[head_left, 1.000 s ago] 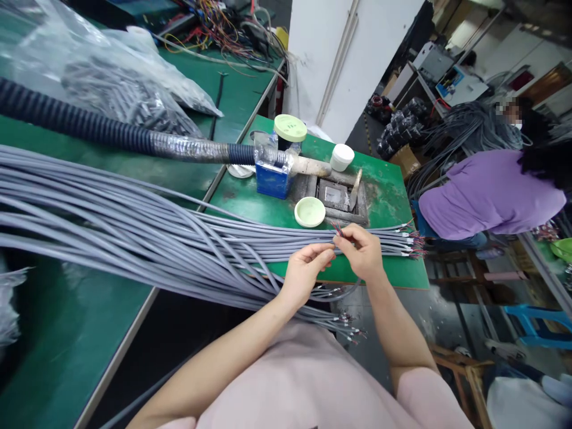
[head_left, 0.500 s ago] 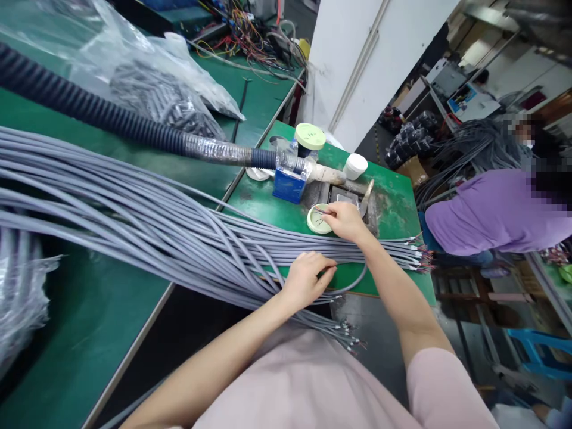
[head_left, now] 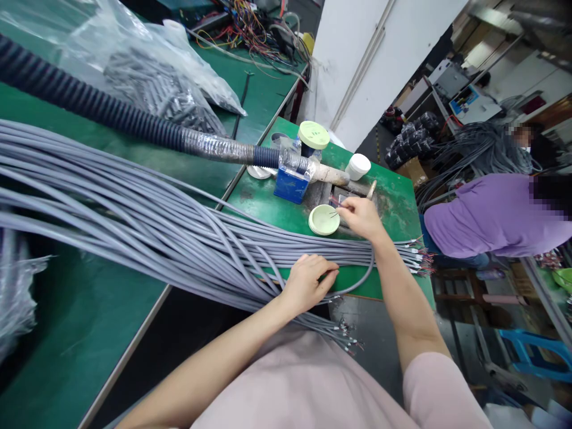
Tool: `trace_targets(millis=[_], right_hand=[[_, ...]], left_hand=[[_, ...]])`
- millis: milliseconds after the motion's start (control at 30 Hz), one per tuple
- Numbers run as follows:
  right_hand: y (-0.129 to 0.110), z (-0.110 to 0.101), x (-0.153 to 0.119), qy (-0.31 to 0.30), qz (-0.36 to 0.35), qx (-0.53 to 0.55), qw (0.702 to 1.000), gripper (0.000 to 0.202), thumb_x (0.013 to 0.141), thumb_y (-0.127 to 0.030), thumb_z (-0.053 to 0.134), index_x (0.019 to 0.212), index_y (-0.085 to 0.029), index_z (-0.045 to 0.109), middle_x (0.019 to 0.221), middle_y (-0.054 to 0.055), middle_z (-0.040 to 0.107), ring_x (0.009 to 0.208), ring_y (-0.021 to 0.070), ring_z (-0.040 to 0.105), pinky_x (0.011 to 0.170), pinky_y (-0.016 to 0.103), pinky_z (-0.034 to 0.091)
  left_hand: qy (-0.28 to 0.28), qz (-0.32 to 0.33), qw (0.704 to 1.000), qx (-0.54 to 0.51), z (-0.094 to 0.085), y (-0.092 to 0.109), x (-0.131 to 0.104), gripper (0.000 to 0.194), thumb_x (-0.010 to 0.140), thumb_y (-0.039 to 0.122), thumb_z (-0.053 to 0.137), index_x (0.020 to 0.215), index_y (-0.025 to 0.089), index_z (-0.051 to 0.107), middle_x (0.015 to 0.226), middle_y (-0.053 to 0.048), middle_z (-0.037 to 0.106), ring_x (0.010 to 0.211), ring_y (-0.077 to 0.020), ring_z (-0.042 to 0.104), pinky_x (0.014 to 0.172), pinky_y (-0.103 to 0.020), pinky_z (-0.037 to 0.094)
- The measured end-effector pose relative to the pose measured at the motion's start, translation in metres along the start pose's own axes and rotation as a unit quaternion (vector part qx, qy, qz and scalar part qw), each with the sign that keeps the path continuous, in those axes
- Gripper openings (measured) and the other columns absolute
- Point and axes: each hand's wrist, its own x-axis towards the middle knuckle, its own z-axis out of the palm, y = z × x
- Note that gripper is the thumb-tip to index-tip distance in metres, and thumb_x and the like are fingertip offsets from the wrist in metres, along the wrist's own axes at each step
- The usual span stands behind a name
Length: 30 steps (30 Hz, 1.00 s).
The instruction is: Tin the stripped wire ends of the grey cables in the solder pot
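Note:
My right hand [head_left: 363, 219] is closed in a pinch on thin dark and reddish wires [head_left: 333, 213] at the end of a cable. They stick out to its left, over the rim of a shallow pale-green dish [head_left: 324, 219]. From below that wrist a grey cable [head_left: 364, 280] curves back toward my left hand [head_left: 308, 282]. This left hand rests at the near edge of a thick bundle of grey cables [head_left: 179, 220], fingers curled, thumb and forefinger tips close together. Whatever lies under its palm is hidden. Stripped cable ends [head_left: 422, 259] fan out at the bundle's right end.
A black ribbed hose [head_left: 134, 122] crosses above the bundle and ends by a blue box [head_left: 289, 186]. Behind the dish stand a green-lidded jar [head_left: 313, 136] and a white cup [head_left: 357, 167]. Plastic bags [head_left: 161, 77] lie back left. A person in purple [head_left: 496, 214] sits at right.
My right hand has moved slightly right and up, drawing the wires from the dish's middle to its right rim. My left hand stays in nearly the same place.

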Motion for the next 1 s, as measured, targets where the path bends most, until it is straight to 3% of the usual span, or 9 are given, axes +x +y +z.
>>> trace_targets(millis=[133,333,600,1000], right_hand=[[0.041,-0.01,0.007,0.061,0.077,0.021,0.995,0.023,0.075,-0.033,0.059,0.06,-0.016,0.063,0.052,-0.001,0.053,0.052,0.0121,0.045,0.053,0.025,0.03],[0.083,0.007,0.02,0.057,0.155,0.002,0.986,0.025,0.072,-0.034,0.059,0.053,-0.017,0.06,0.048,-0.002,0.049,0.051,0.0121,0.044,0.053,0.025,0.03],[0.097,0.023,0.031,0.058,0.178,-0.023,0.982,0.023,0.07,-0.034,0.058,0.055,-0.017,0.062,0.053,0.0,0.054,0.055,0.0131,0.047,0.056,0.025,0.032],[0.1,0.029,0.035,0.037,0.185,-0.044,0.981,0.022,0.07,-0.034,0.059,0.058,-0.017,0.065,0.058,0.002,0.061,0.058,0.0147,0.052,0.057,0.025,0.035]], left_hand=[[0.02,-0.01,0.999,-0.031,-0.001,0.0,0.0,0.014,0.089,0.025,0.053,0.091,0.021,0.067,0.08,-0.003,0.071,0.074,-0.0166,0.061,0.07,-0.032,0.037],[0.023,-0.007,0.999,-0.047,-0.001,0.0,0.001,0.014,0.089,0.023,0.054,0.091,0.021,0.067,0.078,-0.004,0.07,0.074,-0.0167,0.061,0.07,-0.031,0.039],[0.022,-0.004,0.999,-0.048,-0.001,-0.001,0.003,0.014,0.089,0.023,0.054,0.091,0.02,0.067,0.078,-0.004,0.07,0.073,-0.0164,0.061,0.07,-0.031,0.04],[0.019,-0.004,0.998,-0.054,0.0,-0.002,0.002,0.014,0.089,0.023,0.054,0.092,0.021,0.067,0.08,-0.004,0.071,0.074,-0.0167,0.062,0.071,-0.031,0.04]])
